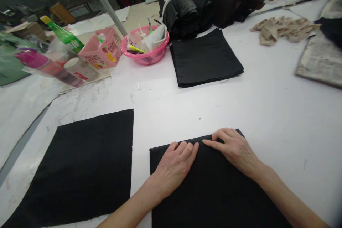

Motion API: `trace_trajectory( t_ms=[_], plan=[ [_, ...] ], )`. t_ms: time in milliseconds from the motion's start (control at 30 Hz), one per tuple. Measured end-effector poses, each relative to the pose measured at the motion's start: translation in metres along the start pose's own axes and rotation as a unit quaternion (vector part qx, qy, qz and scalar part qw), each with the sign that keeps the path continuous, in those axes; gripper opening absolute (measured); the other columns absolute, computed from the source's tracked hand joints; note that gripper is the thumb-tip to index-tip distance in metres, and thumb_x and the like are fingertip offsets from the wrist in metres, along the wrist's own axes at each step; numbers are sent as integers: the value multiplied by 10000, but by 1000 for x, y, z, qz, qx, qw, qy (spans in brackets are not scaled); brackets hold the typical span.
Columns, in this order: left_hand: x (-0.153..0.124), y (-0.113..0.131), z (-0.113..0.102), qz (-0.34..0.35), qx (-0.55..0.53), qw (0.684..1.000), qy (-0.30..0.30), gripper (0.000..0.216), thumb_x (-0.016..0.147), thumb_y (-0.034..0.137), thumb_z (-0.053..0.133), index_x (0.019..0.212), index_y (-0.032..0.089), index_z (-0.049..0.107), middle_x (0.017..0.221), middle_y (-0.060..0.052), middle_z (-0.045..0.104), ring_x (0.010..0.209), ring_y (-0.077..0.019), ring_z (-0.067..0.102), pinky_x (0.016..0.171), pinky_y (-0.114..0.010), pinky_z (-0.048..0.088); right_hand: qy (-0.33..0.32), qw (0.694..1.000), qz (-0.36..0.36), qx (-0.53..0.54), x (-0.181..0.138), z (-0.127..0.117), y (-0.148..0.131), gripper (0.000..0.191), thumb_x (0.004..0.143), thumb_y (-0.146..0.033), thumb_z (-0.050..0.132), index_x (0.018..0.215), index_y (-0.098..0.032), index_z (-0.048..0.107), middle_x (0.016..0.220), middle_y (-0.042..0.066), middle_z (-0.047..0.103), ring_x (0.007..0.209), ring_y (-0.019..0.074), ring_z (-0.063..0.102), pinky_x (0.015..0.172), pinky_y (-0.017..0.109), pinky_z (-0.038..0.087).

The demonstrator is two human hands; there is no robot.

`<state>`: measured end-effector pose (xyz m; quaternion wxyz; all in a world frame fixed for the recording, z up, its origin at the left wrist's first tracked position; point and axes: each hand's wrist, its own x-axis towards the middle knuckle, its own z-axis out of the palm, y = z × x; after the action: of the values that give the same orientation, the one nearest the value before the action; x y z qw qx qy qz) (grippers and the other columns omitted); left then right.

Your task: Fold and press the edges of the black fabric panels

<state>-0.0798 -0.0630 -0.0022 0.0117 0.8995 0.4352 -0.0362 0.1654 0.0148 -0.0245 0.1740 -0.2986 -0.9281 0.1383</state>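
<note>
A black cloth panel [213, 185] lies on the white table in front of me, with a narrow folded strip [184, 142] along its far edge. My left hand [177, 164] presses down near the middle of that edge, its fingers laid side by side on the cloth. At the right part of the same edge, my right hand [233, 148] pinches the strip, thumb on the near side and fingers over the far side. Left of this panel is a second black cloth panel [88, 167], lying flat and apart from both hands.
Beyond my hands sits a stack of black cloth pieces [207, 58]. Dark fabric rolls [213, 0] lie behind it. A pink basin [145, 57] of tools, a pink box [103, 53] and bottles [64, 37] stand back left. Beige cloth [283, 30] lies back right.
</note>
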Motion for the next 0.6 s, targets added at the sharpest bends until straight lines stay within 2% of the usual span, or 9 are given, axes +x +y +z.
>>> trace_trajectory(
  t_ms=[333, 600],
  plan=[
    [8, 1, 0, 8, -1, 1000, 3, 521, 947, 56, 334, 1464, 113, 305, 1107, -89, 512, 975, -206, 493, 774, -360, 442, 3, 999, 19, 49, -9, -8, 10, 353, 1008, -135, 422, 1211, -341, 625, 995, 40, 546, 903, 177, 494, 806, 340, 386],
    [11, 3, 0, 8, 2, 1000, 0, 525, 937, 40, 349, 1456, 111, 316, 1108, -92, 521, 968, -212, 499, 796, -357, 436, 7, 999, 22, 25, -13, -8, 12, 342, 1009, -134, 419, 1215, -321, 619, 1006, 46, 545, 921, 187, 485, 822, 358, 374]
  ],
)
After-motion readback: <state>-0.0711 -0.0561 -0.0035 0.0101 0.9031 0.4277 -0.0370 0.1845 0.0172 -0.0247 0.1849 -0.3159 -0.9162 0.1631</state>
